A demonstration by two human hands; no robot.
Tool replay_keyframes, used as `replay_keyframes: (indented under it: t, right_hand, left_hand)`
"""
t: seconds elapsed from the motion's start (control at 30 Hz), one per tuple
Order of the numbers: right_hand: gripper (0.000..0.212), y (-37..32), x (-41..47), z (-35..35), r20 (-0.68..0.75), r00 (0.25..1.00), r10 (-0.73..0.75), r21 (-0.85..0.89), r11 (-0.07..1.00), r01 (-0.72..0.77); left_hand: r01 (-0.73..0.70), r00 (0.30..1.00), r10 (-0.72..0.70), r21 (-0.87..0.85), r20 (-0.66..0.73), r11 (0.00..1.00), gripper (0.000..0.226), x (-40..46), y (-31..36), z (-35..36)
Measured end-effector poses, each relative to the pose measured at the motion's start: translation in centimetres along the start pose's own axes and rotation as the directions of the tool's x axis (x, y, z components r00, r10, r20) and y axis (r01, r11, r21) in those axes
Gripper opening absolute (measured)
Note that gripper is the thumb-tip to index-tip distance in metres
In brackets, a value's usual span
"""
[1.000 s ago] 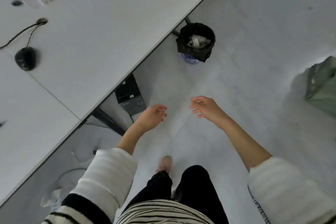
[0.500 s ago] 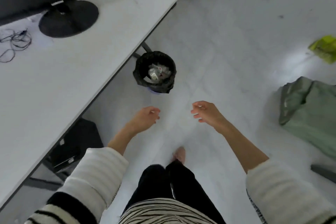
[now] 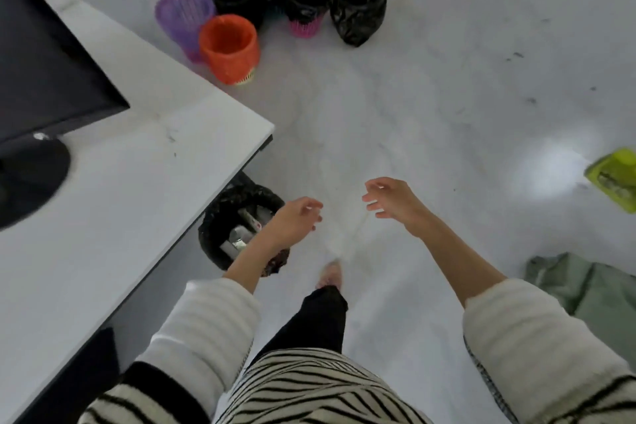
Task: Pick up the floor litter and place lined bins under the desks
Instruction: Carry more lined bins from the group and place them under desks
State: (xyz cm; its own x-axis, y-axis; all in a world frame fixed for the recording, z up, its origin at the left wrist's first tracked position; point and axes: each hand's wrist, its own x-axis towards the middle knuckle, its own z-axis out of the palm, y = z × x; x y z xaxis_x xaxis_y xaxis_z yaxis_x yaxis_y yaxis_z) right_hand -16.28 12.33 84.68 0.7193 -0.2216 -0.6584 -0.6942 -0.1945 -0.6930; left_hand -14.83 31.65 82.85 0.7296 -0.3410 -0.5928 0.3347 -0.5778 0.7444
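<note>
A black-lined bin (image 3: pixel 220 217) holding litter stands half under the corner of the white desk (image 3: pixel 155 175). My left hand (image 3: pixel 296 220) hangs above its right rim, fingers loosely curled, holding nothing. My right hand (image 3: pixel 389 200) is out in front over bare floor, fingers relaxed and empty. Ahead on the floor stands a cluster of bins: an orange-lined one (image 3: pixel 230 46), an unlined purple basket (image 3: pixel 182 15), and several black-lined ones, among them a pink-based bin (image 3: pixel 306 0) and a bin (image 3: pixel 359 7) fully wrapped in black. A yellow-green packet (image 3: pixel 616 179) lies on the floor at the right edge.
A dark monitor (image 3: pixel 44 55) on a round stand (image 3: pixel 31 179) occupies the desk's left part. A green cloth bag (image 3: pixel 585 289) lies on the floor at lower right. My foot (image 3: pixel 331 274) steps forward between the hands. The pale floor stretches between me and the bin cluster.
I have walked forward along the desk. The litter-filled bin has passed from ahead to beside my left hand, and the cluster of bins has come into view. Both hands stay empty.
</note>
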Motion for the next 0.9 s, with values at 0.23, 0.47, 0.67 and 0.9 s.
replay_keyframes:
  t: [0.23,0.47,0.67,0.9]
  right_hand:
    - [0.011,-12.5,15.1,-10.4,-0.003,0.999,-0.045,-0.028,0.999,0.045]
    - [0.015,-21.1,32.7,-18.6,0.068,0.998,-0.019,-0.063,0.998,0.024]
    - [0.022,-31.0,48.3,-26.3,0.054,0.998,-0.011,-0.019,1.0,0.012]
    - [0.032,-40.9,63.4,-31.5,0.095,0.994,0.052,-0.072,0.996,-0.045]
  left_hand:
    - [-0.003,0.998,0.002,-0.026,-0.068,1.0,0.031,16.9,13.4,-3.8]
    - [0.078,0.982,-0.097,-0.121,-0.164,0.99,0.026,33.1,21.9,-7.4]
    - [0.14,0.941,-0.217,-0.286,-0.259,0.948,0.027,48.1,31.0,-10.5]
    - [0.212,0.898,-0.348,-0.428,-0.269,0.879,0.03,61.8,37.6,-15.7]
